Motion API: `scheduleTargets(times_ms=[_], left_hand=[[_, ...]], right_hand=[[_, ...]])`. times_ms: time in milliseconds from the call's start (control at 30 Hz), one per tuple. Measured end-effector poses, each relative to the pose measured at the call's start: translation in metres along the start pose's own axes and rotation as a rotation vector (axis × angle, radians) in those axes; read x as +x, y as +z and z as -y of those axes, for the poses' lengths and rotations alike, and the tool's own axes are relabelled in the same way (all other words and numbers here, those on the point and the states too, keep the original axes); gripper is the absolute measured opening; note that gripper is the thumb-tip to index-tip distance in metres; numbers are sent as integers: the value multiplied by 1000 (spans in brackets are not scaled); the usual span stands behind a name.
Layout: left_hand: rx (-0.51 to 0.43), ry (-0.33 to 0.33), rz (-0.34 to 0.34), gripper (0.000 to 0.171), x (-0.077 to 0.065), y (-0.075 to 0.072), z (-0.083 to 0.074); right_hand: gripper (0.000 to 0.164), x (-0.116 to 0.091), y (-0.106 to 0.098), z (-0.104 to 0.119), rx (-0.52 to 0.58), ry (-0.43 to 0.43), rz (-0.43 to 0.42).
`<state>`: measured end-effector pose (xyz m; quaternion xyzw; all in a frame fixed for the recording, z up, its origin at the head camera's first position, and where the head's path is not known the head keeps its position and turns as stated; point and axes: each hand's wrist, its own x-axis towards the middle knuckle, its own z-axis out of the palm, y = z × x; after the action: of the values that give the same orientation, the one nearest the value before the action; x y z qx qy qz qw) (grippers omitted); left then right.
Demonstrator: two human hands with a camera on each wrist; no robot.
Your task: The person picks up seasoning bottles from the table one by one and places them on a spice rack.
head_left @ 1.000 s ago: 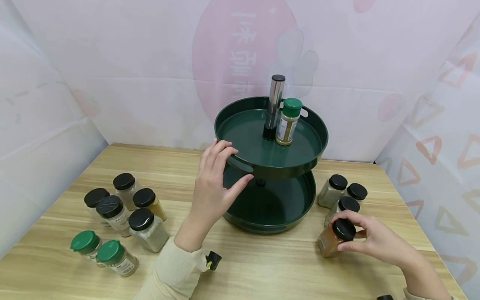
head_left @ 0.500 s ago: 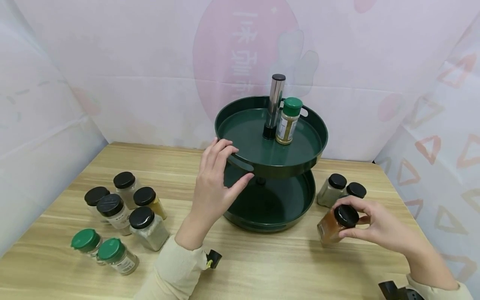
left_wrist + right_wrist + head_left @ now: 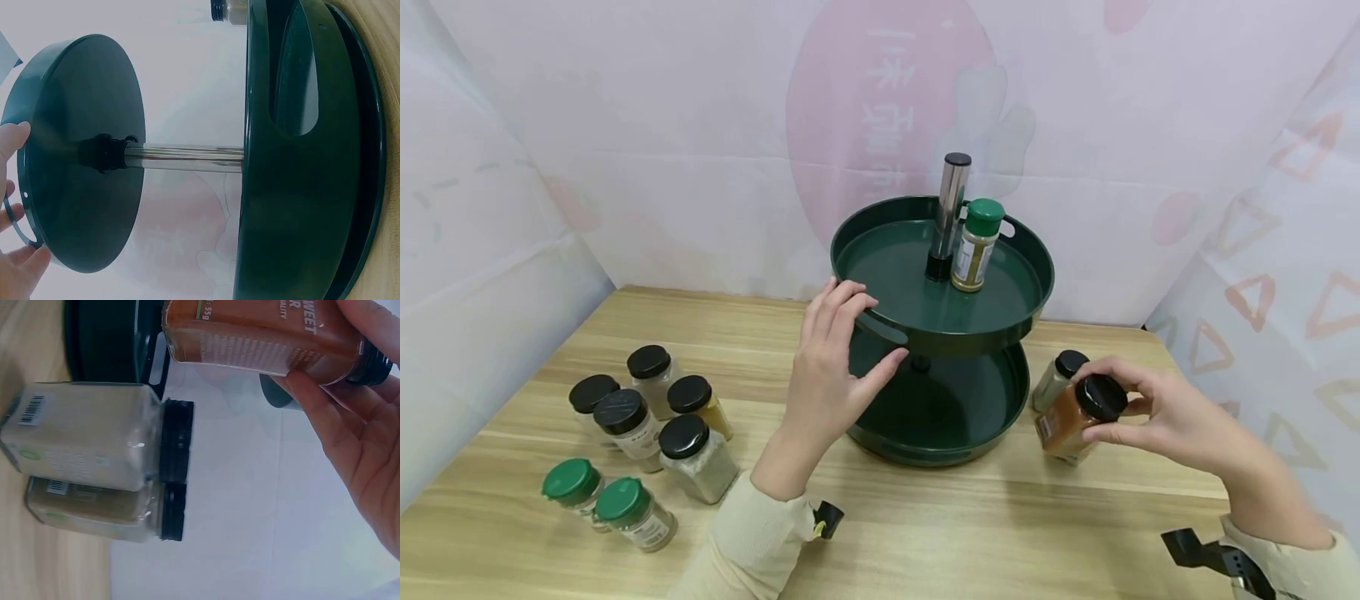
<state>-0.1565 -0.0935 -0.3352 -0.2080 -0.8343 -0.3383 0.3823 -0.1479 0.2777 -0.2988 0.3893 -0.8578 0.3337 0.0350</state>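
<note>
My left hand (image 3: 831, 358) holds the near rim of the upper tray of a dark green two-tier spice rack (image 3: 895, 242), beside its handle slot. In the left wrist view, the thumb and a fingertip lie on the outside of the upper tray wall (image 3: 94, 206), with other fingers showing through the slot. My right hand (image 3: 1157, 417) grips a square spice jar (image 3: 1062, 423) by its black lid and upper part. Orange-red powder fills this jar, which tilts above the table. Behind it, in the right wrist view, pale spice jars (image 3: 87, 434) stand close together.
A green-capped spice jar (image 3: 974, 250) stands on the upper tray by the metal post (image 3: 951, 208). Several black-lidded jars (image 3: 696, 458) and two green-lidded jars (image 3: 638, 517) cluster on the table's left. Printed cloth (image 3: 700, 167) closes off the back and sides.
My right hand has raised the orange-red jar off the table and carried it slightly up and away, covering jars behind it. My left hand has stayed at the tray rim.
</note>
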Motion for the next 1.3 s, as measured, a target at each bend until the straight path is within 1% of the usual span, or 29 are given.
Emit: scheduleTargets(times_ms=[167, 433, 633, 867, 1033, 1100, 1200, 1267, 1300], left_hand=[[3, -4, 3, 58, 0, 0, 0], [5, -3, 5, 60, -1, 1, 0], [6, -1, 1, 58, -1, 1, 0], [6, 8, -2, 59, -1, 1, 0], [2, 7, 3, 58, -1, 0, 1], [0, 7, 2, 58, -1, 0, 1], [-2, 5, -1, 58, -1, 0, 1], [-1, 5, -1, 58, -1, 0, 1], [0, 5, -1, 58, -1, 0, 1]], right_hand=[[59, 8, -8, 2, 4, -25, -22], [61, 17, -19, 2, -39, -48, -57], [65, 25, -30, 5, -74, -76, -102], [64, 34, -41, 8, -53, -77, -98], [65, 40, -47, 9, -71, -94, -131], [64, 43, -51, 7, -34, -112, -146], [60, 47, -57, 4, 45, -108, -160], [57, 49, -61, 2, 143, -98, -172], [57, 50, -63, 1, 140, -87, -187]])
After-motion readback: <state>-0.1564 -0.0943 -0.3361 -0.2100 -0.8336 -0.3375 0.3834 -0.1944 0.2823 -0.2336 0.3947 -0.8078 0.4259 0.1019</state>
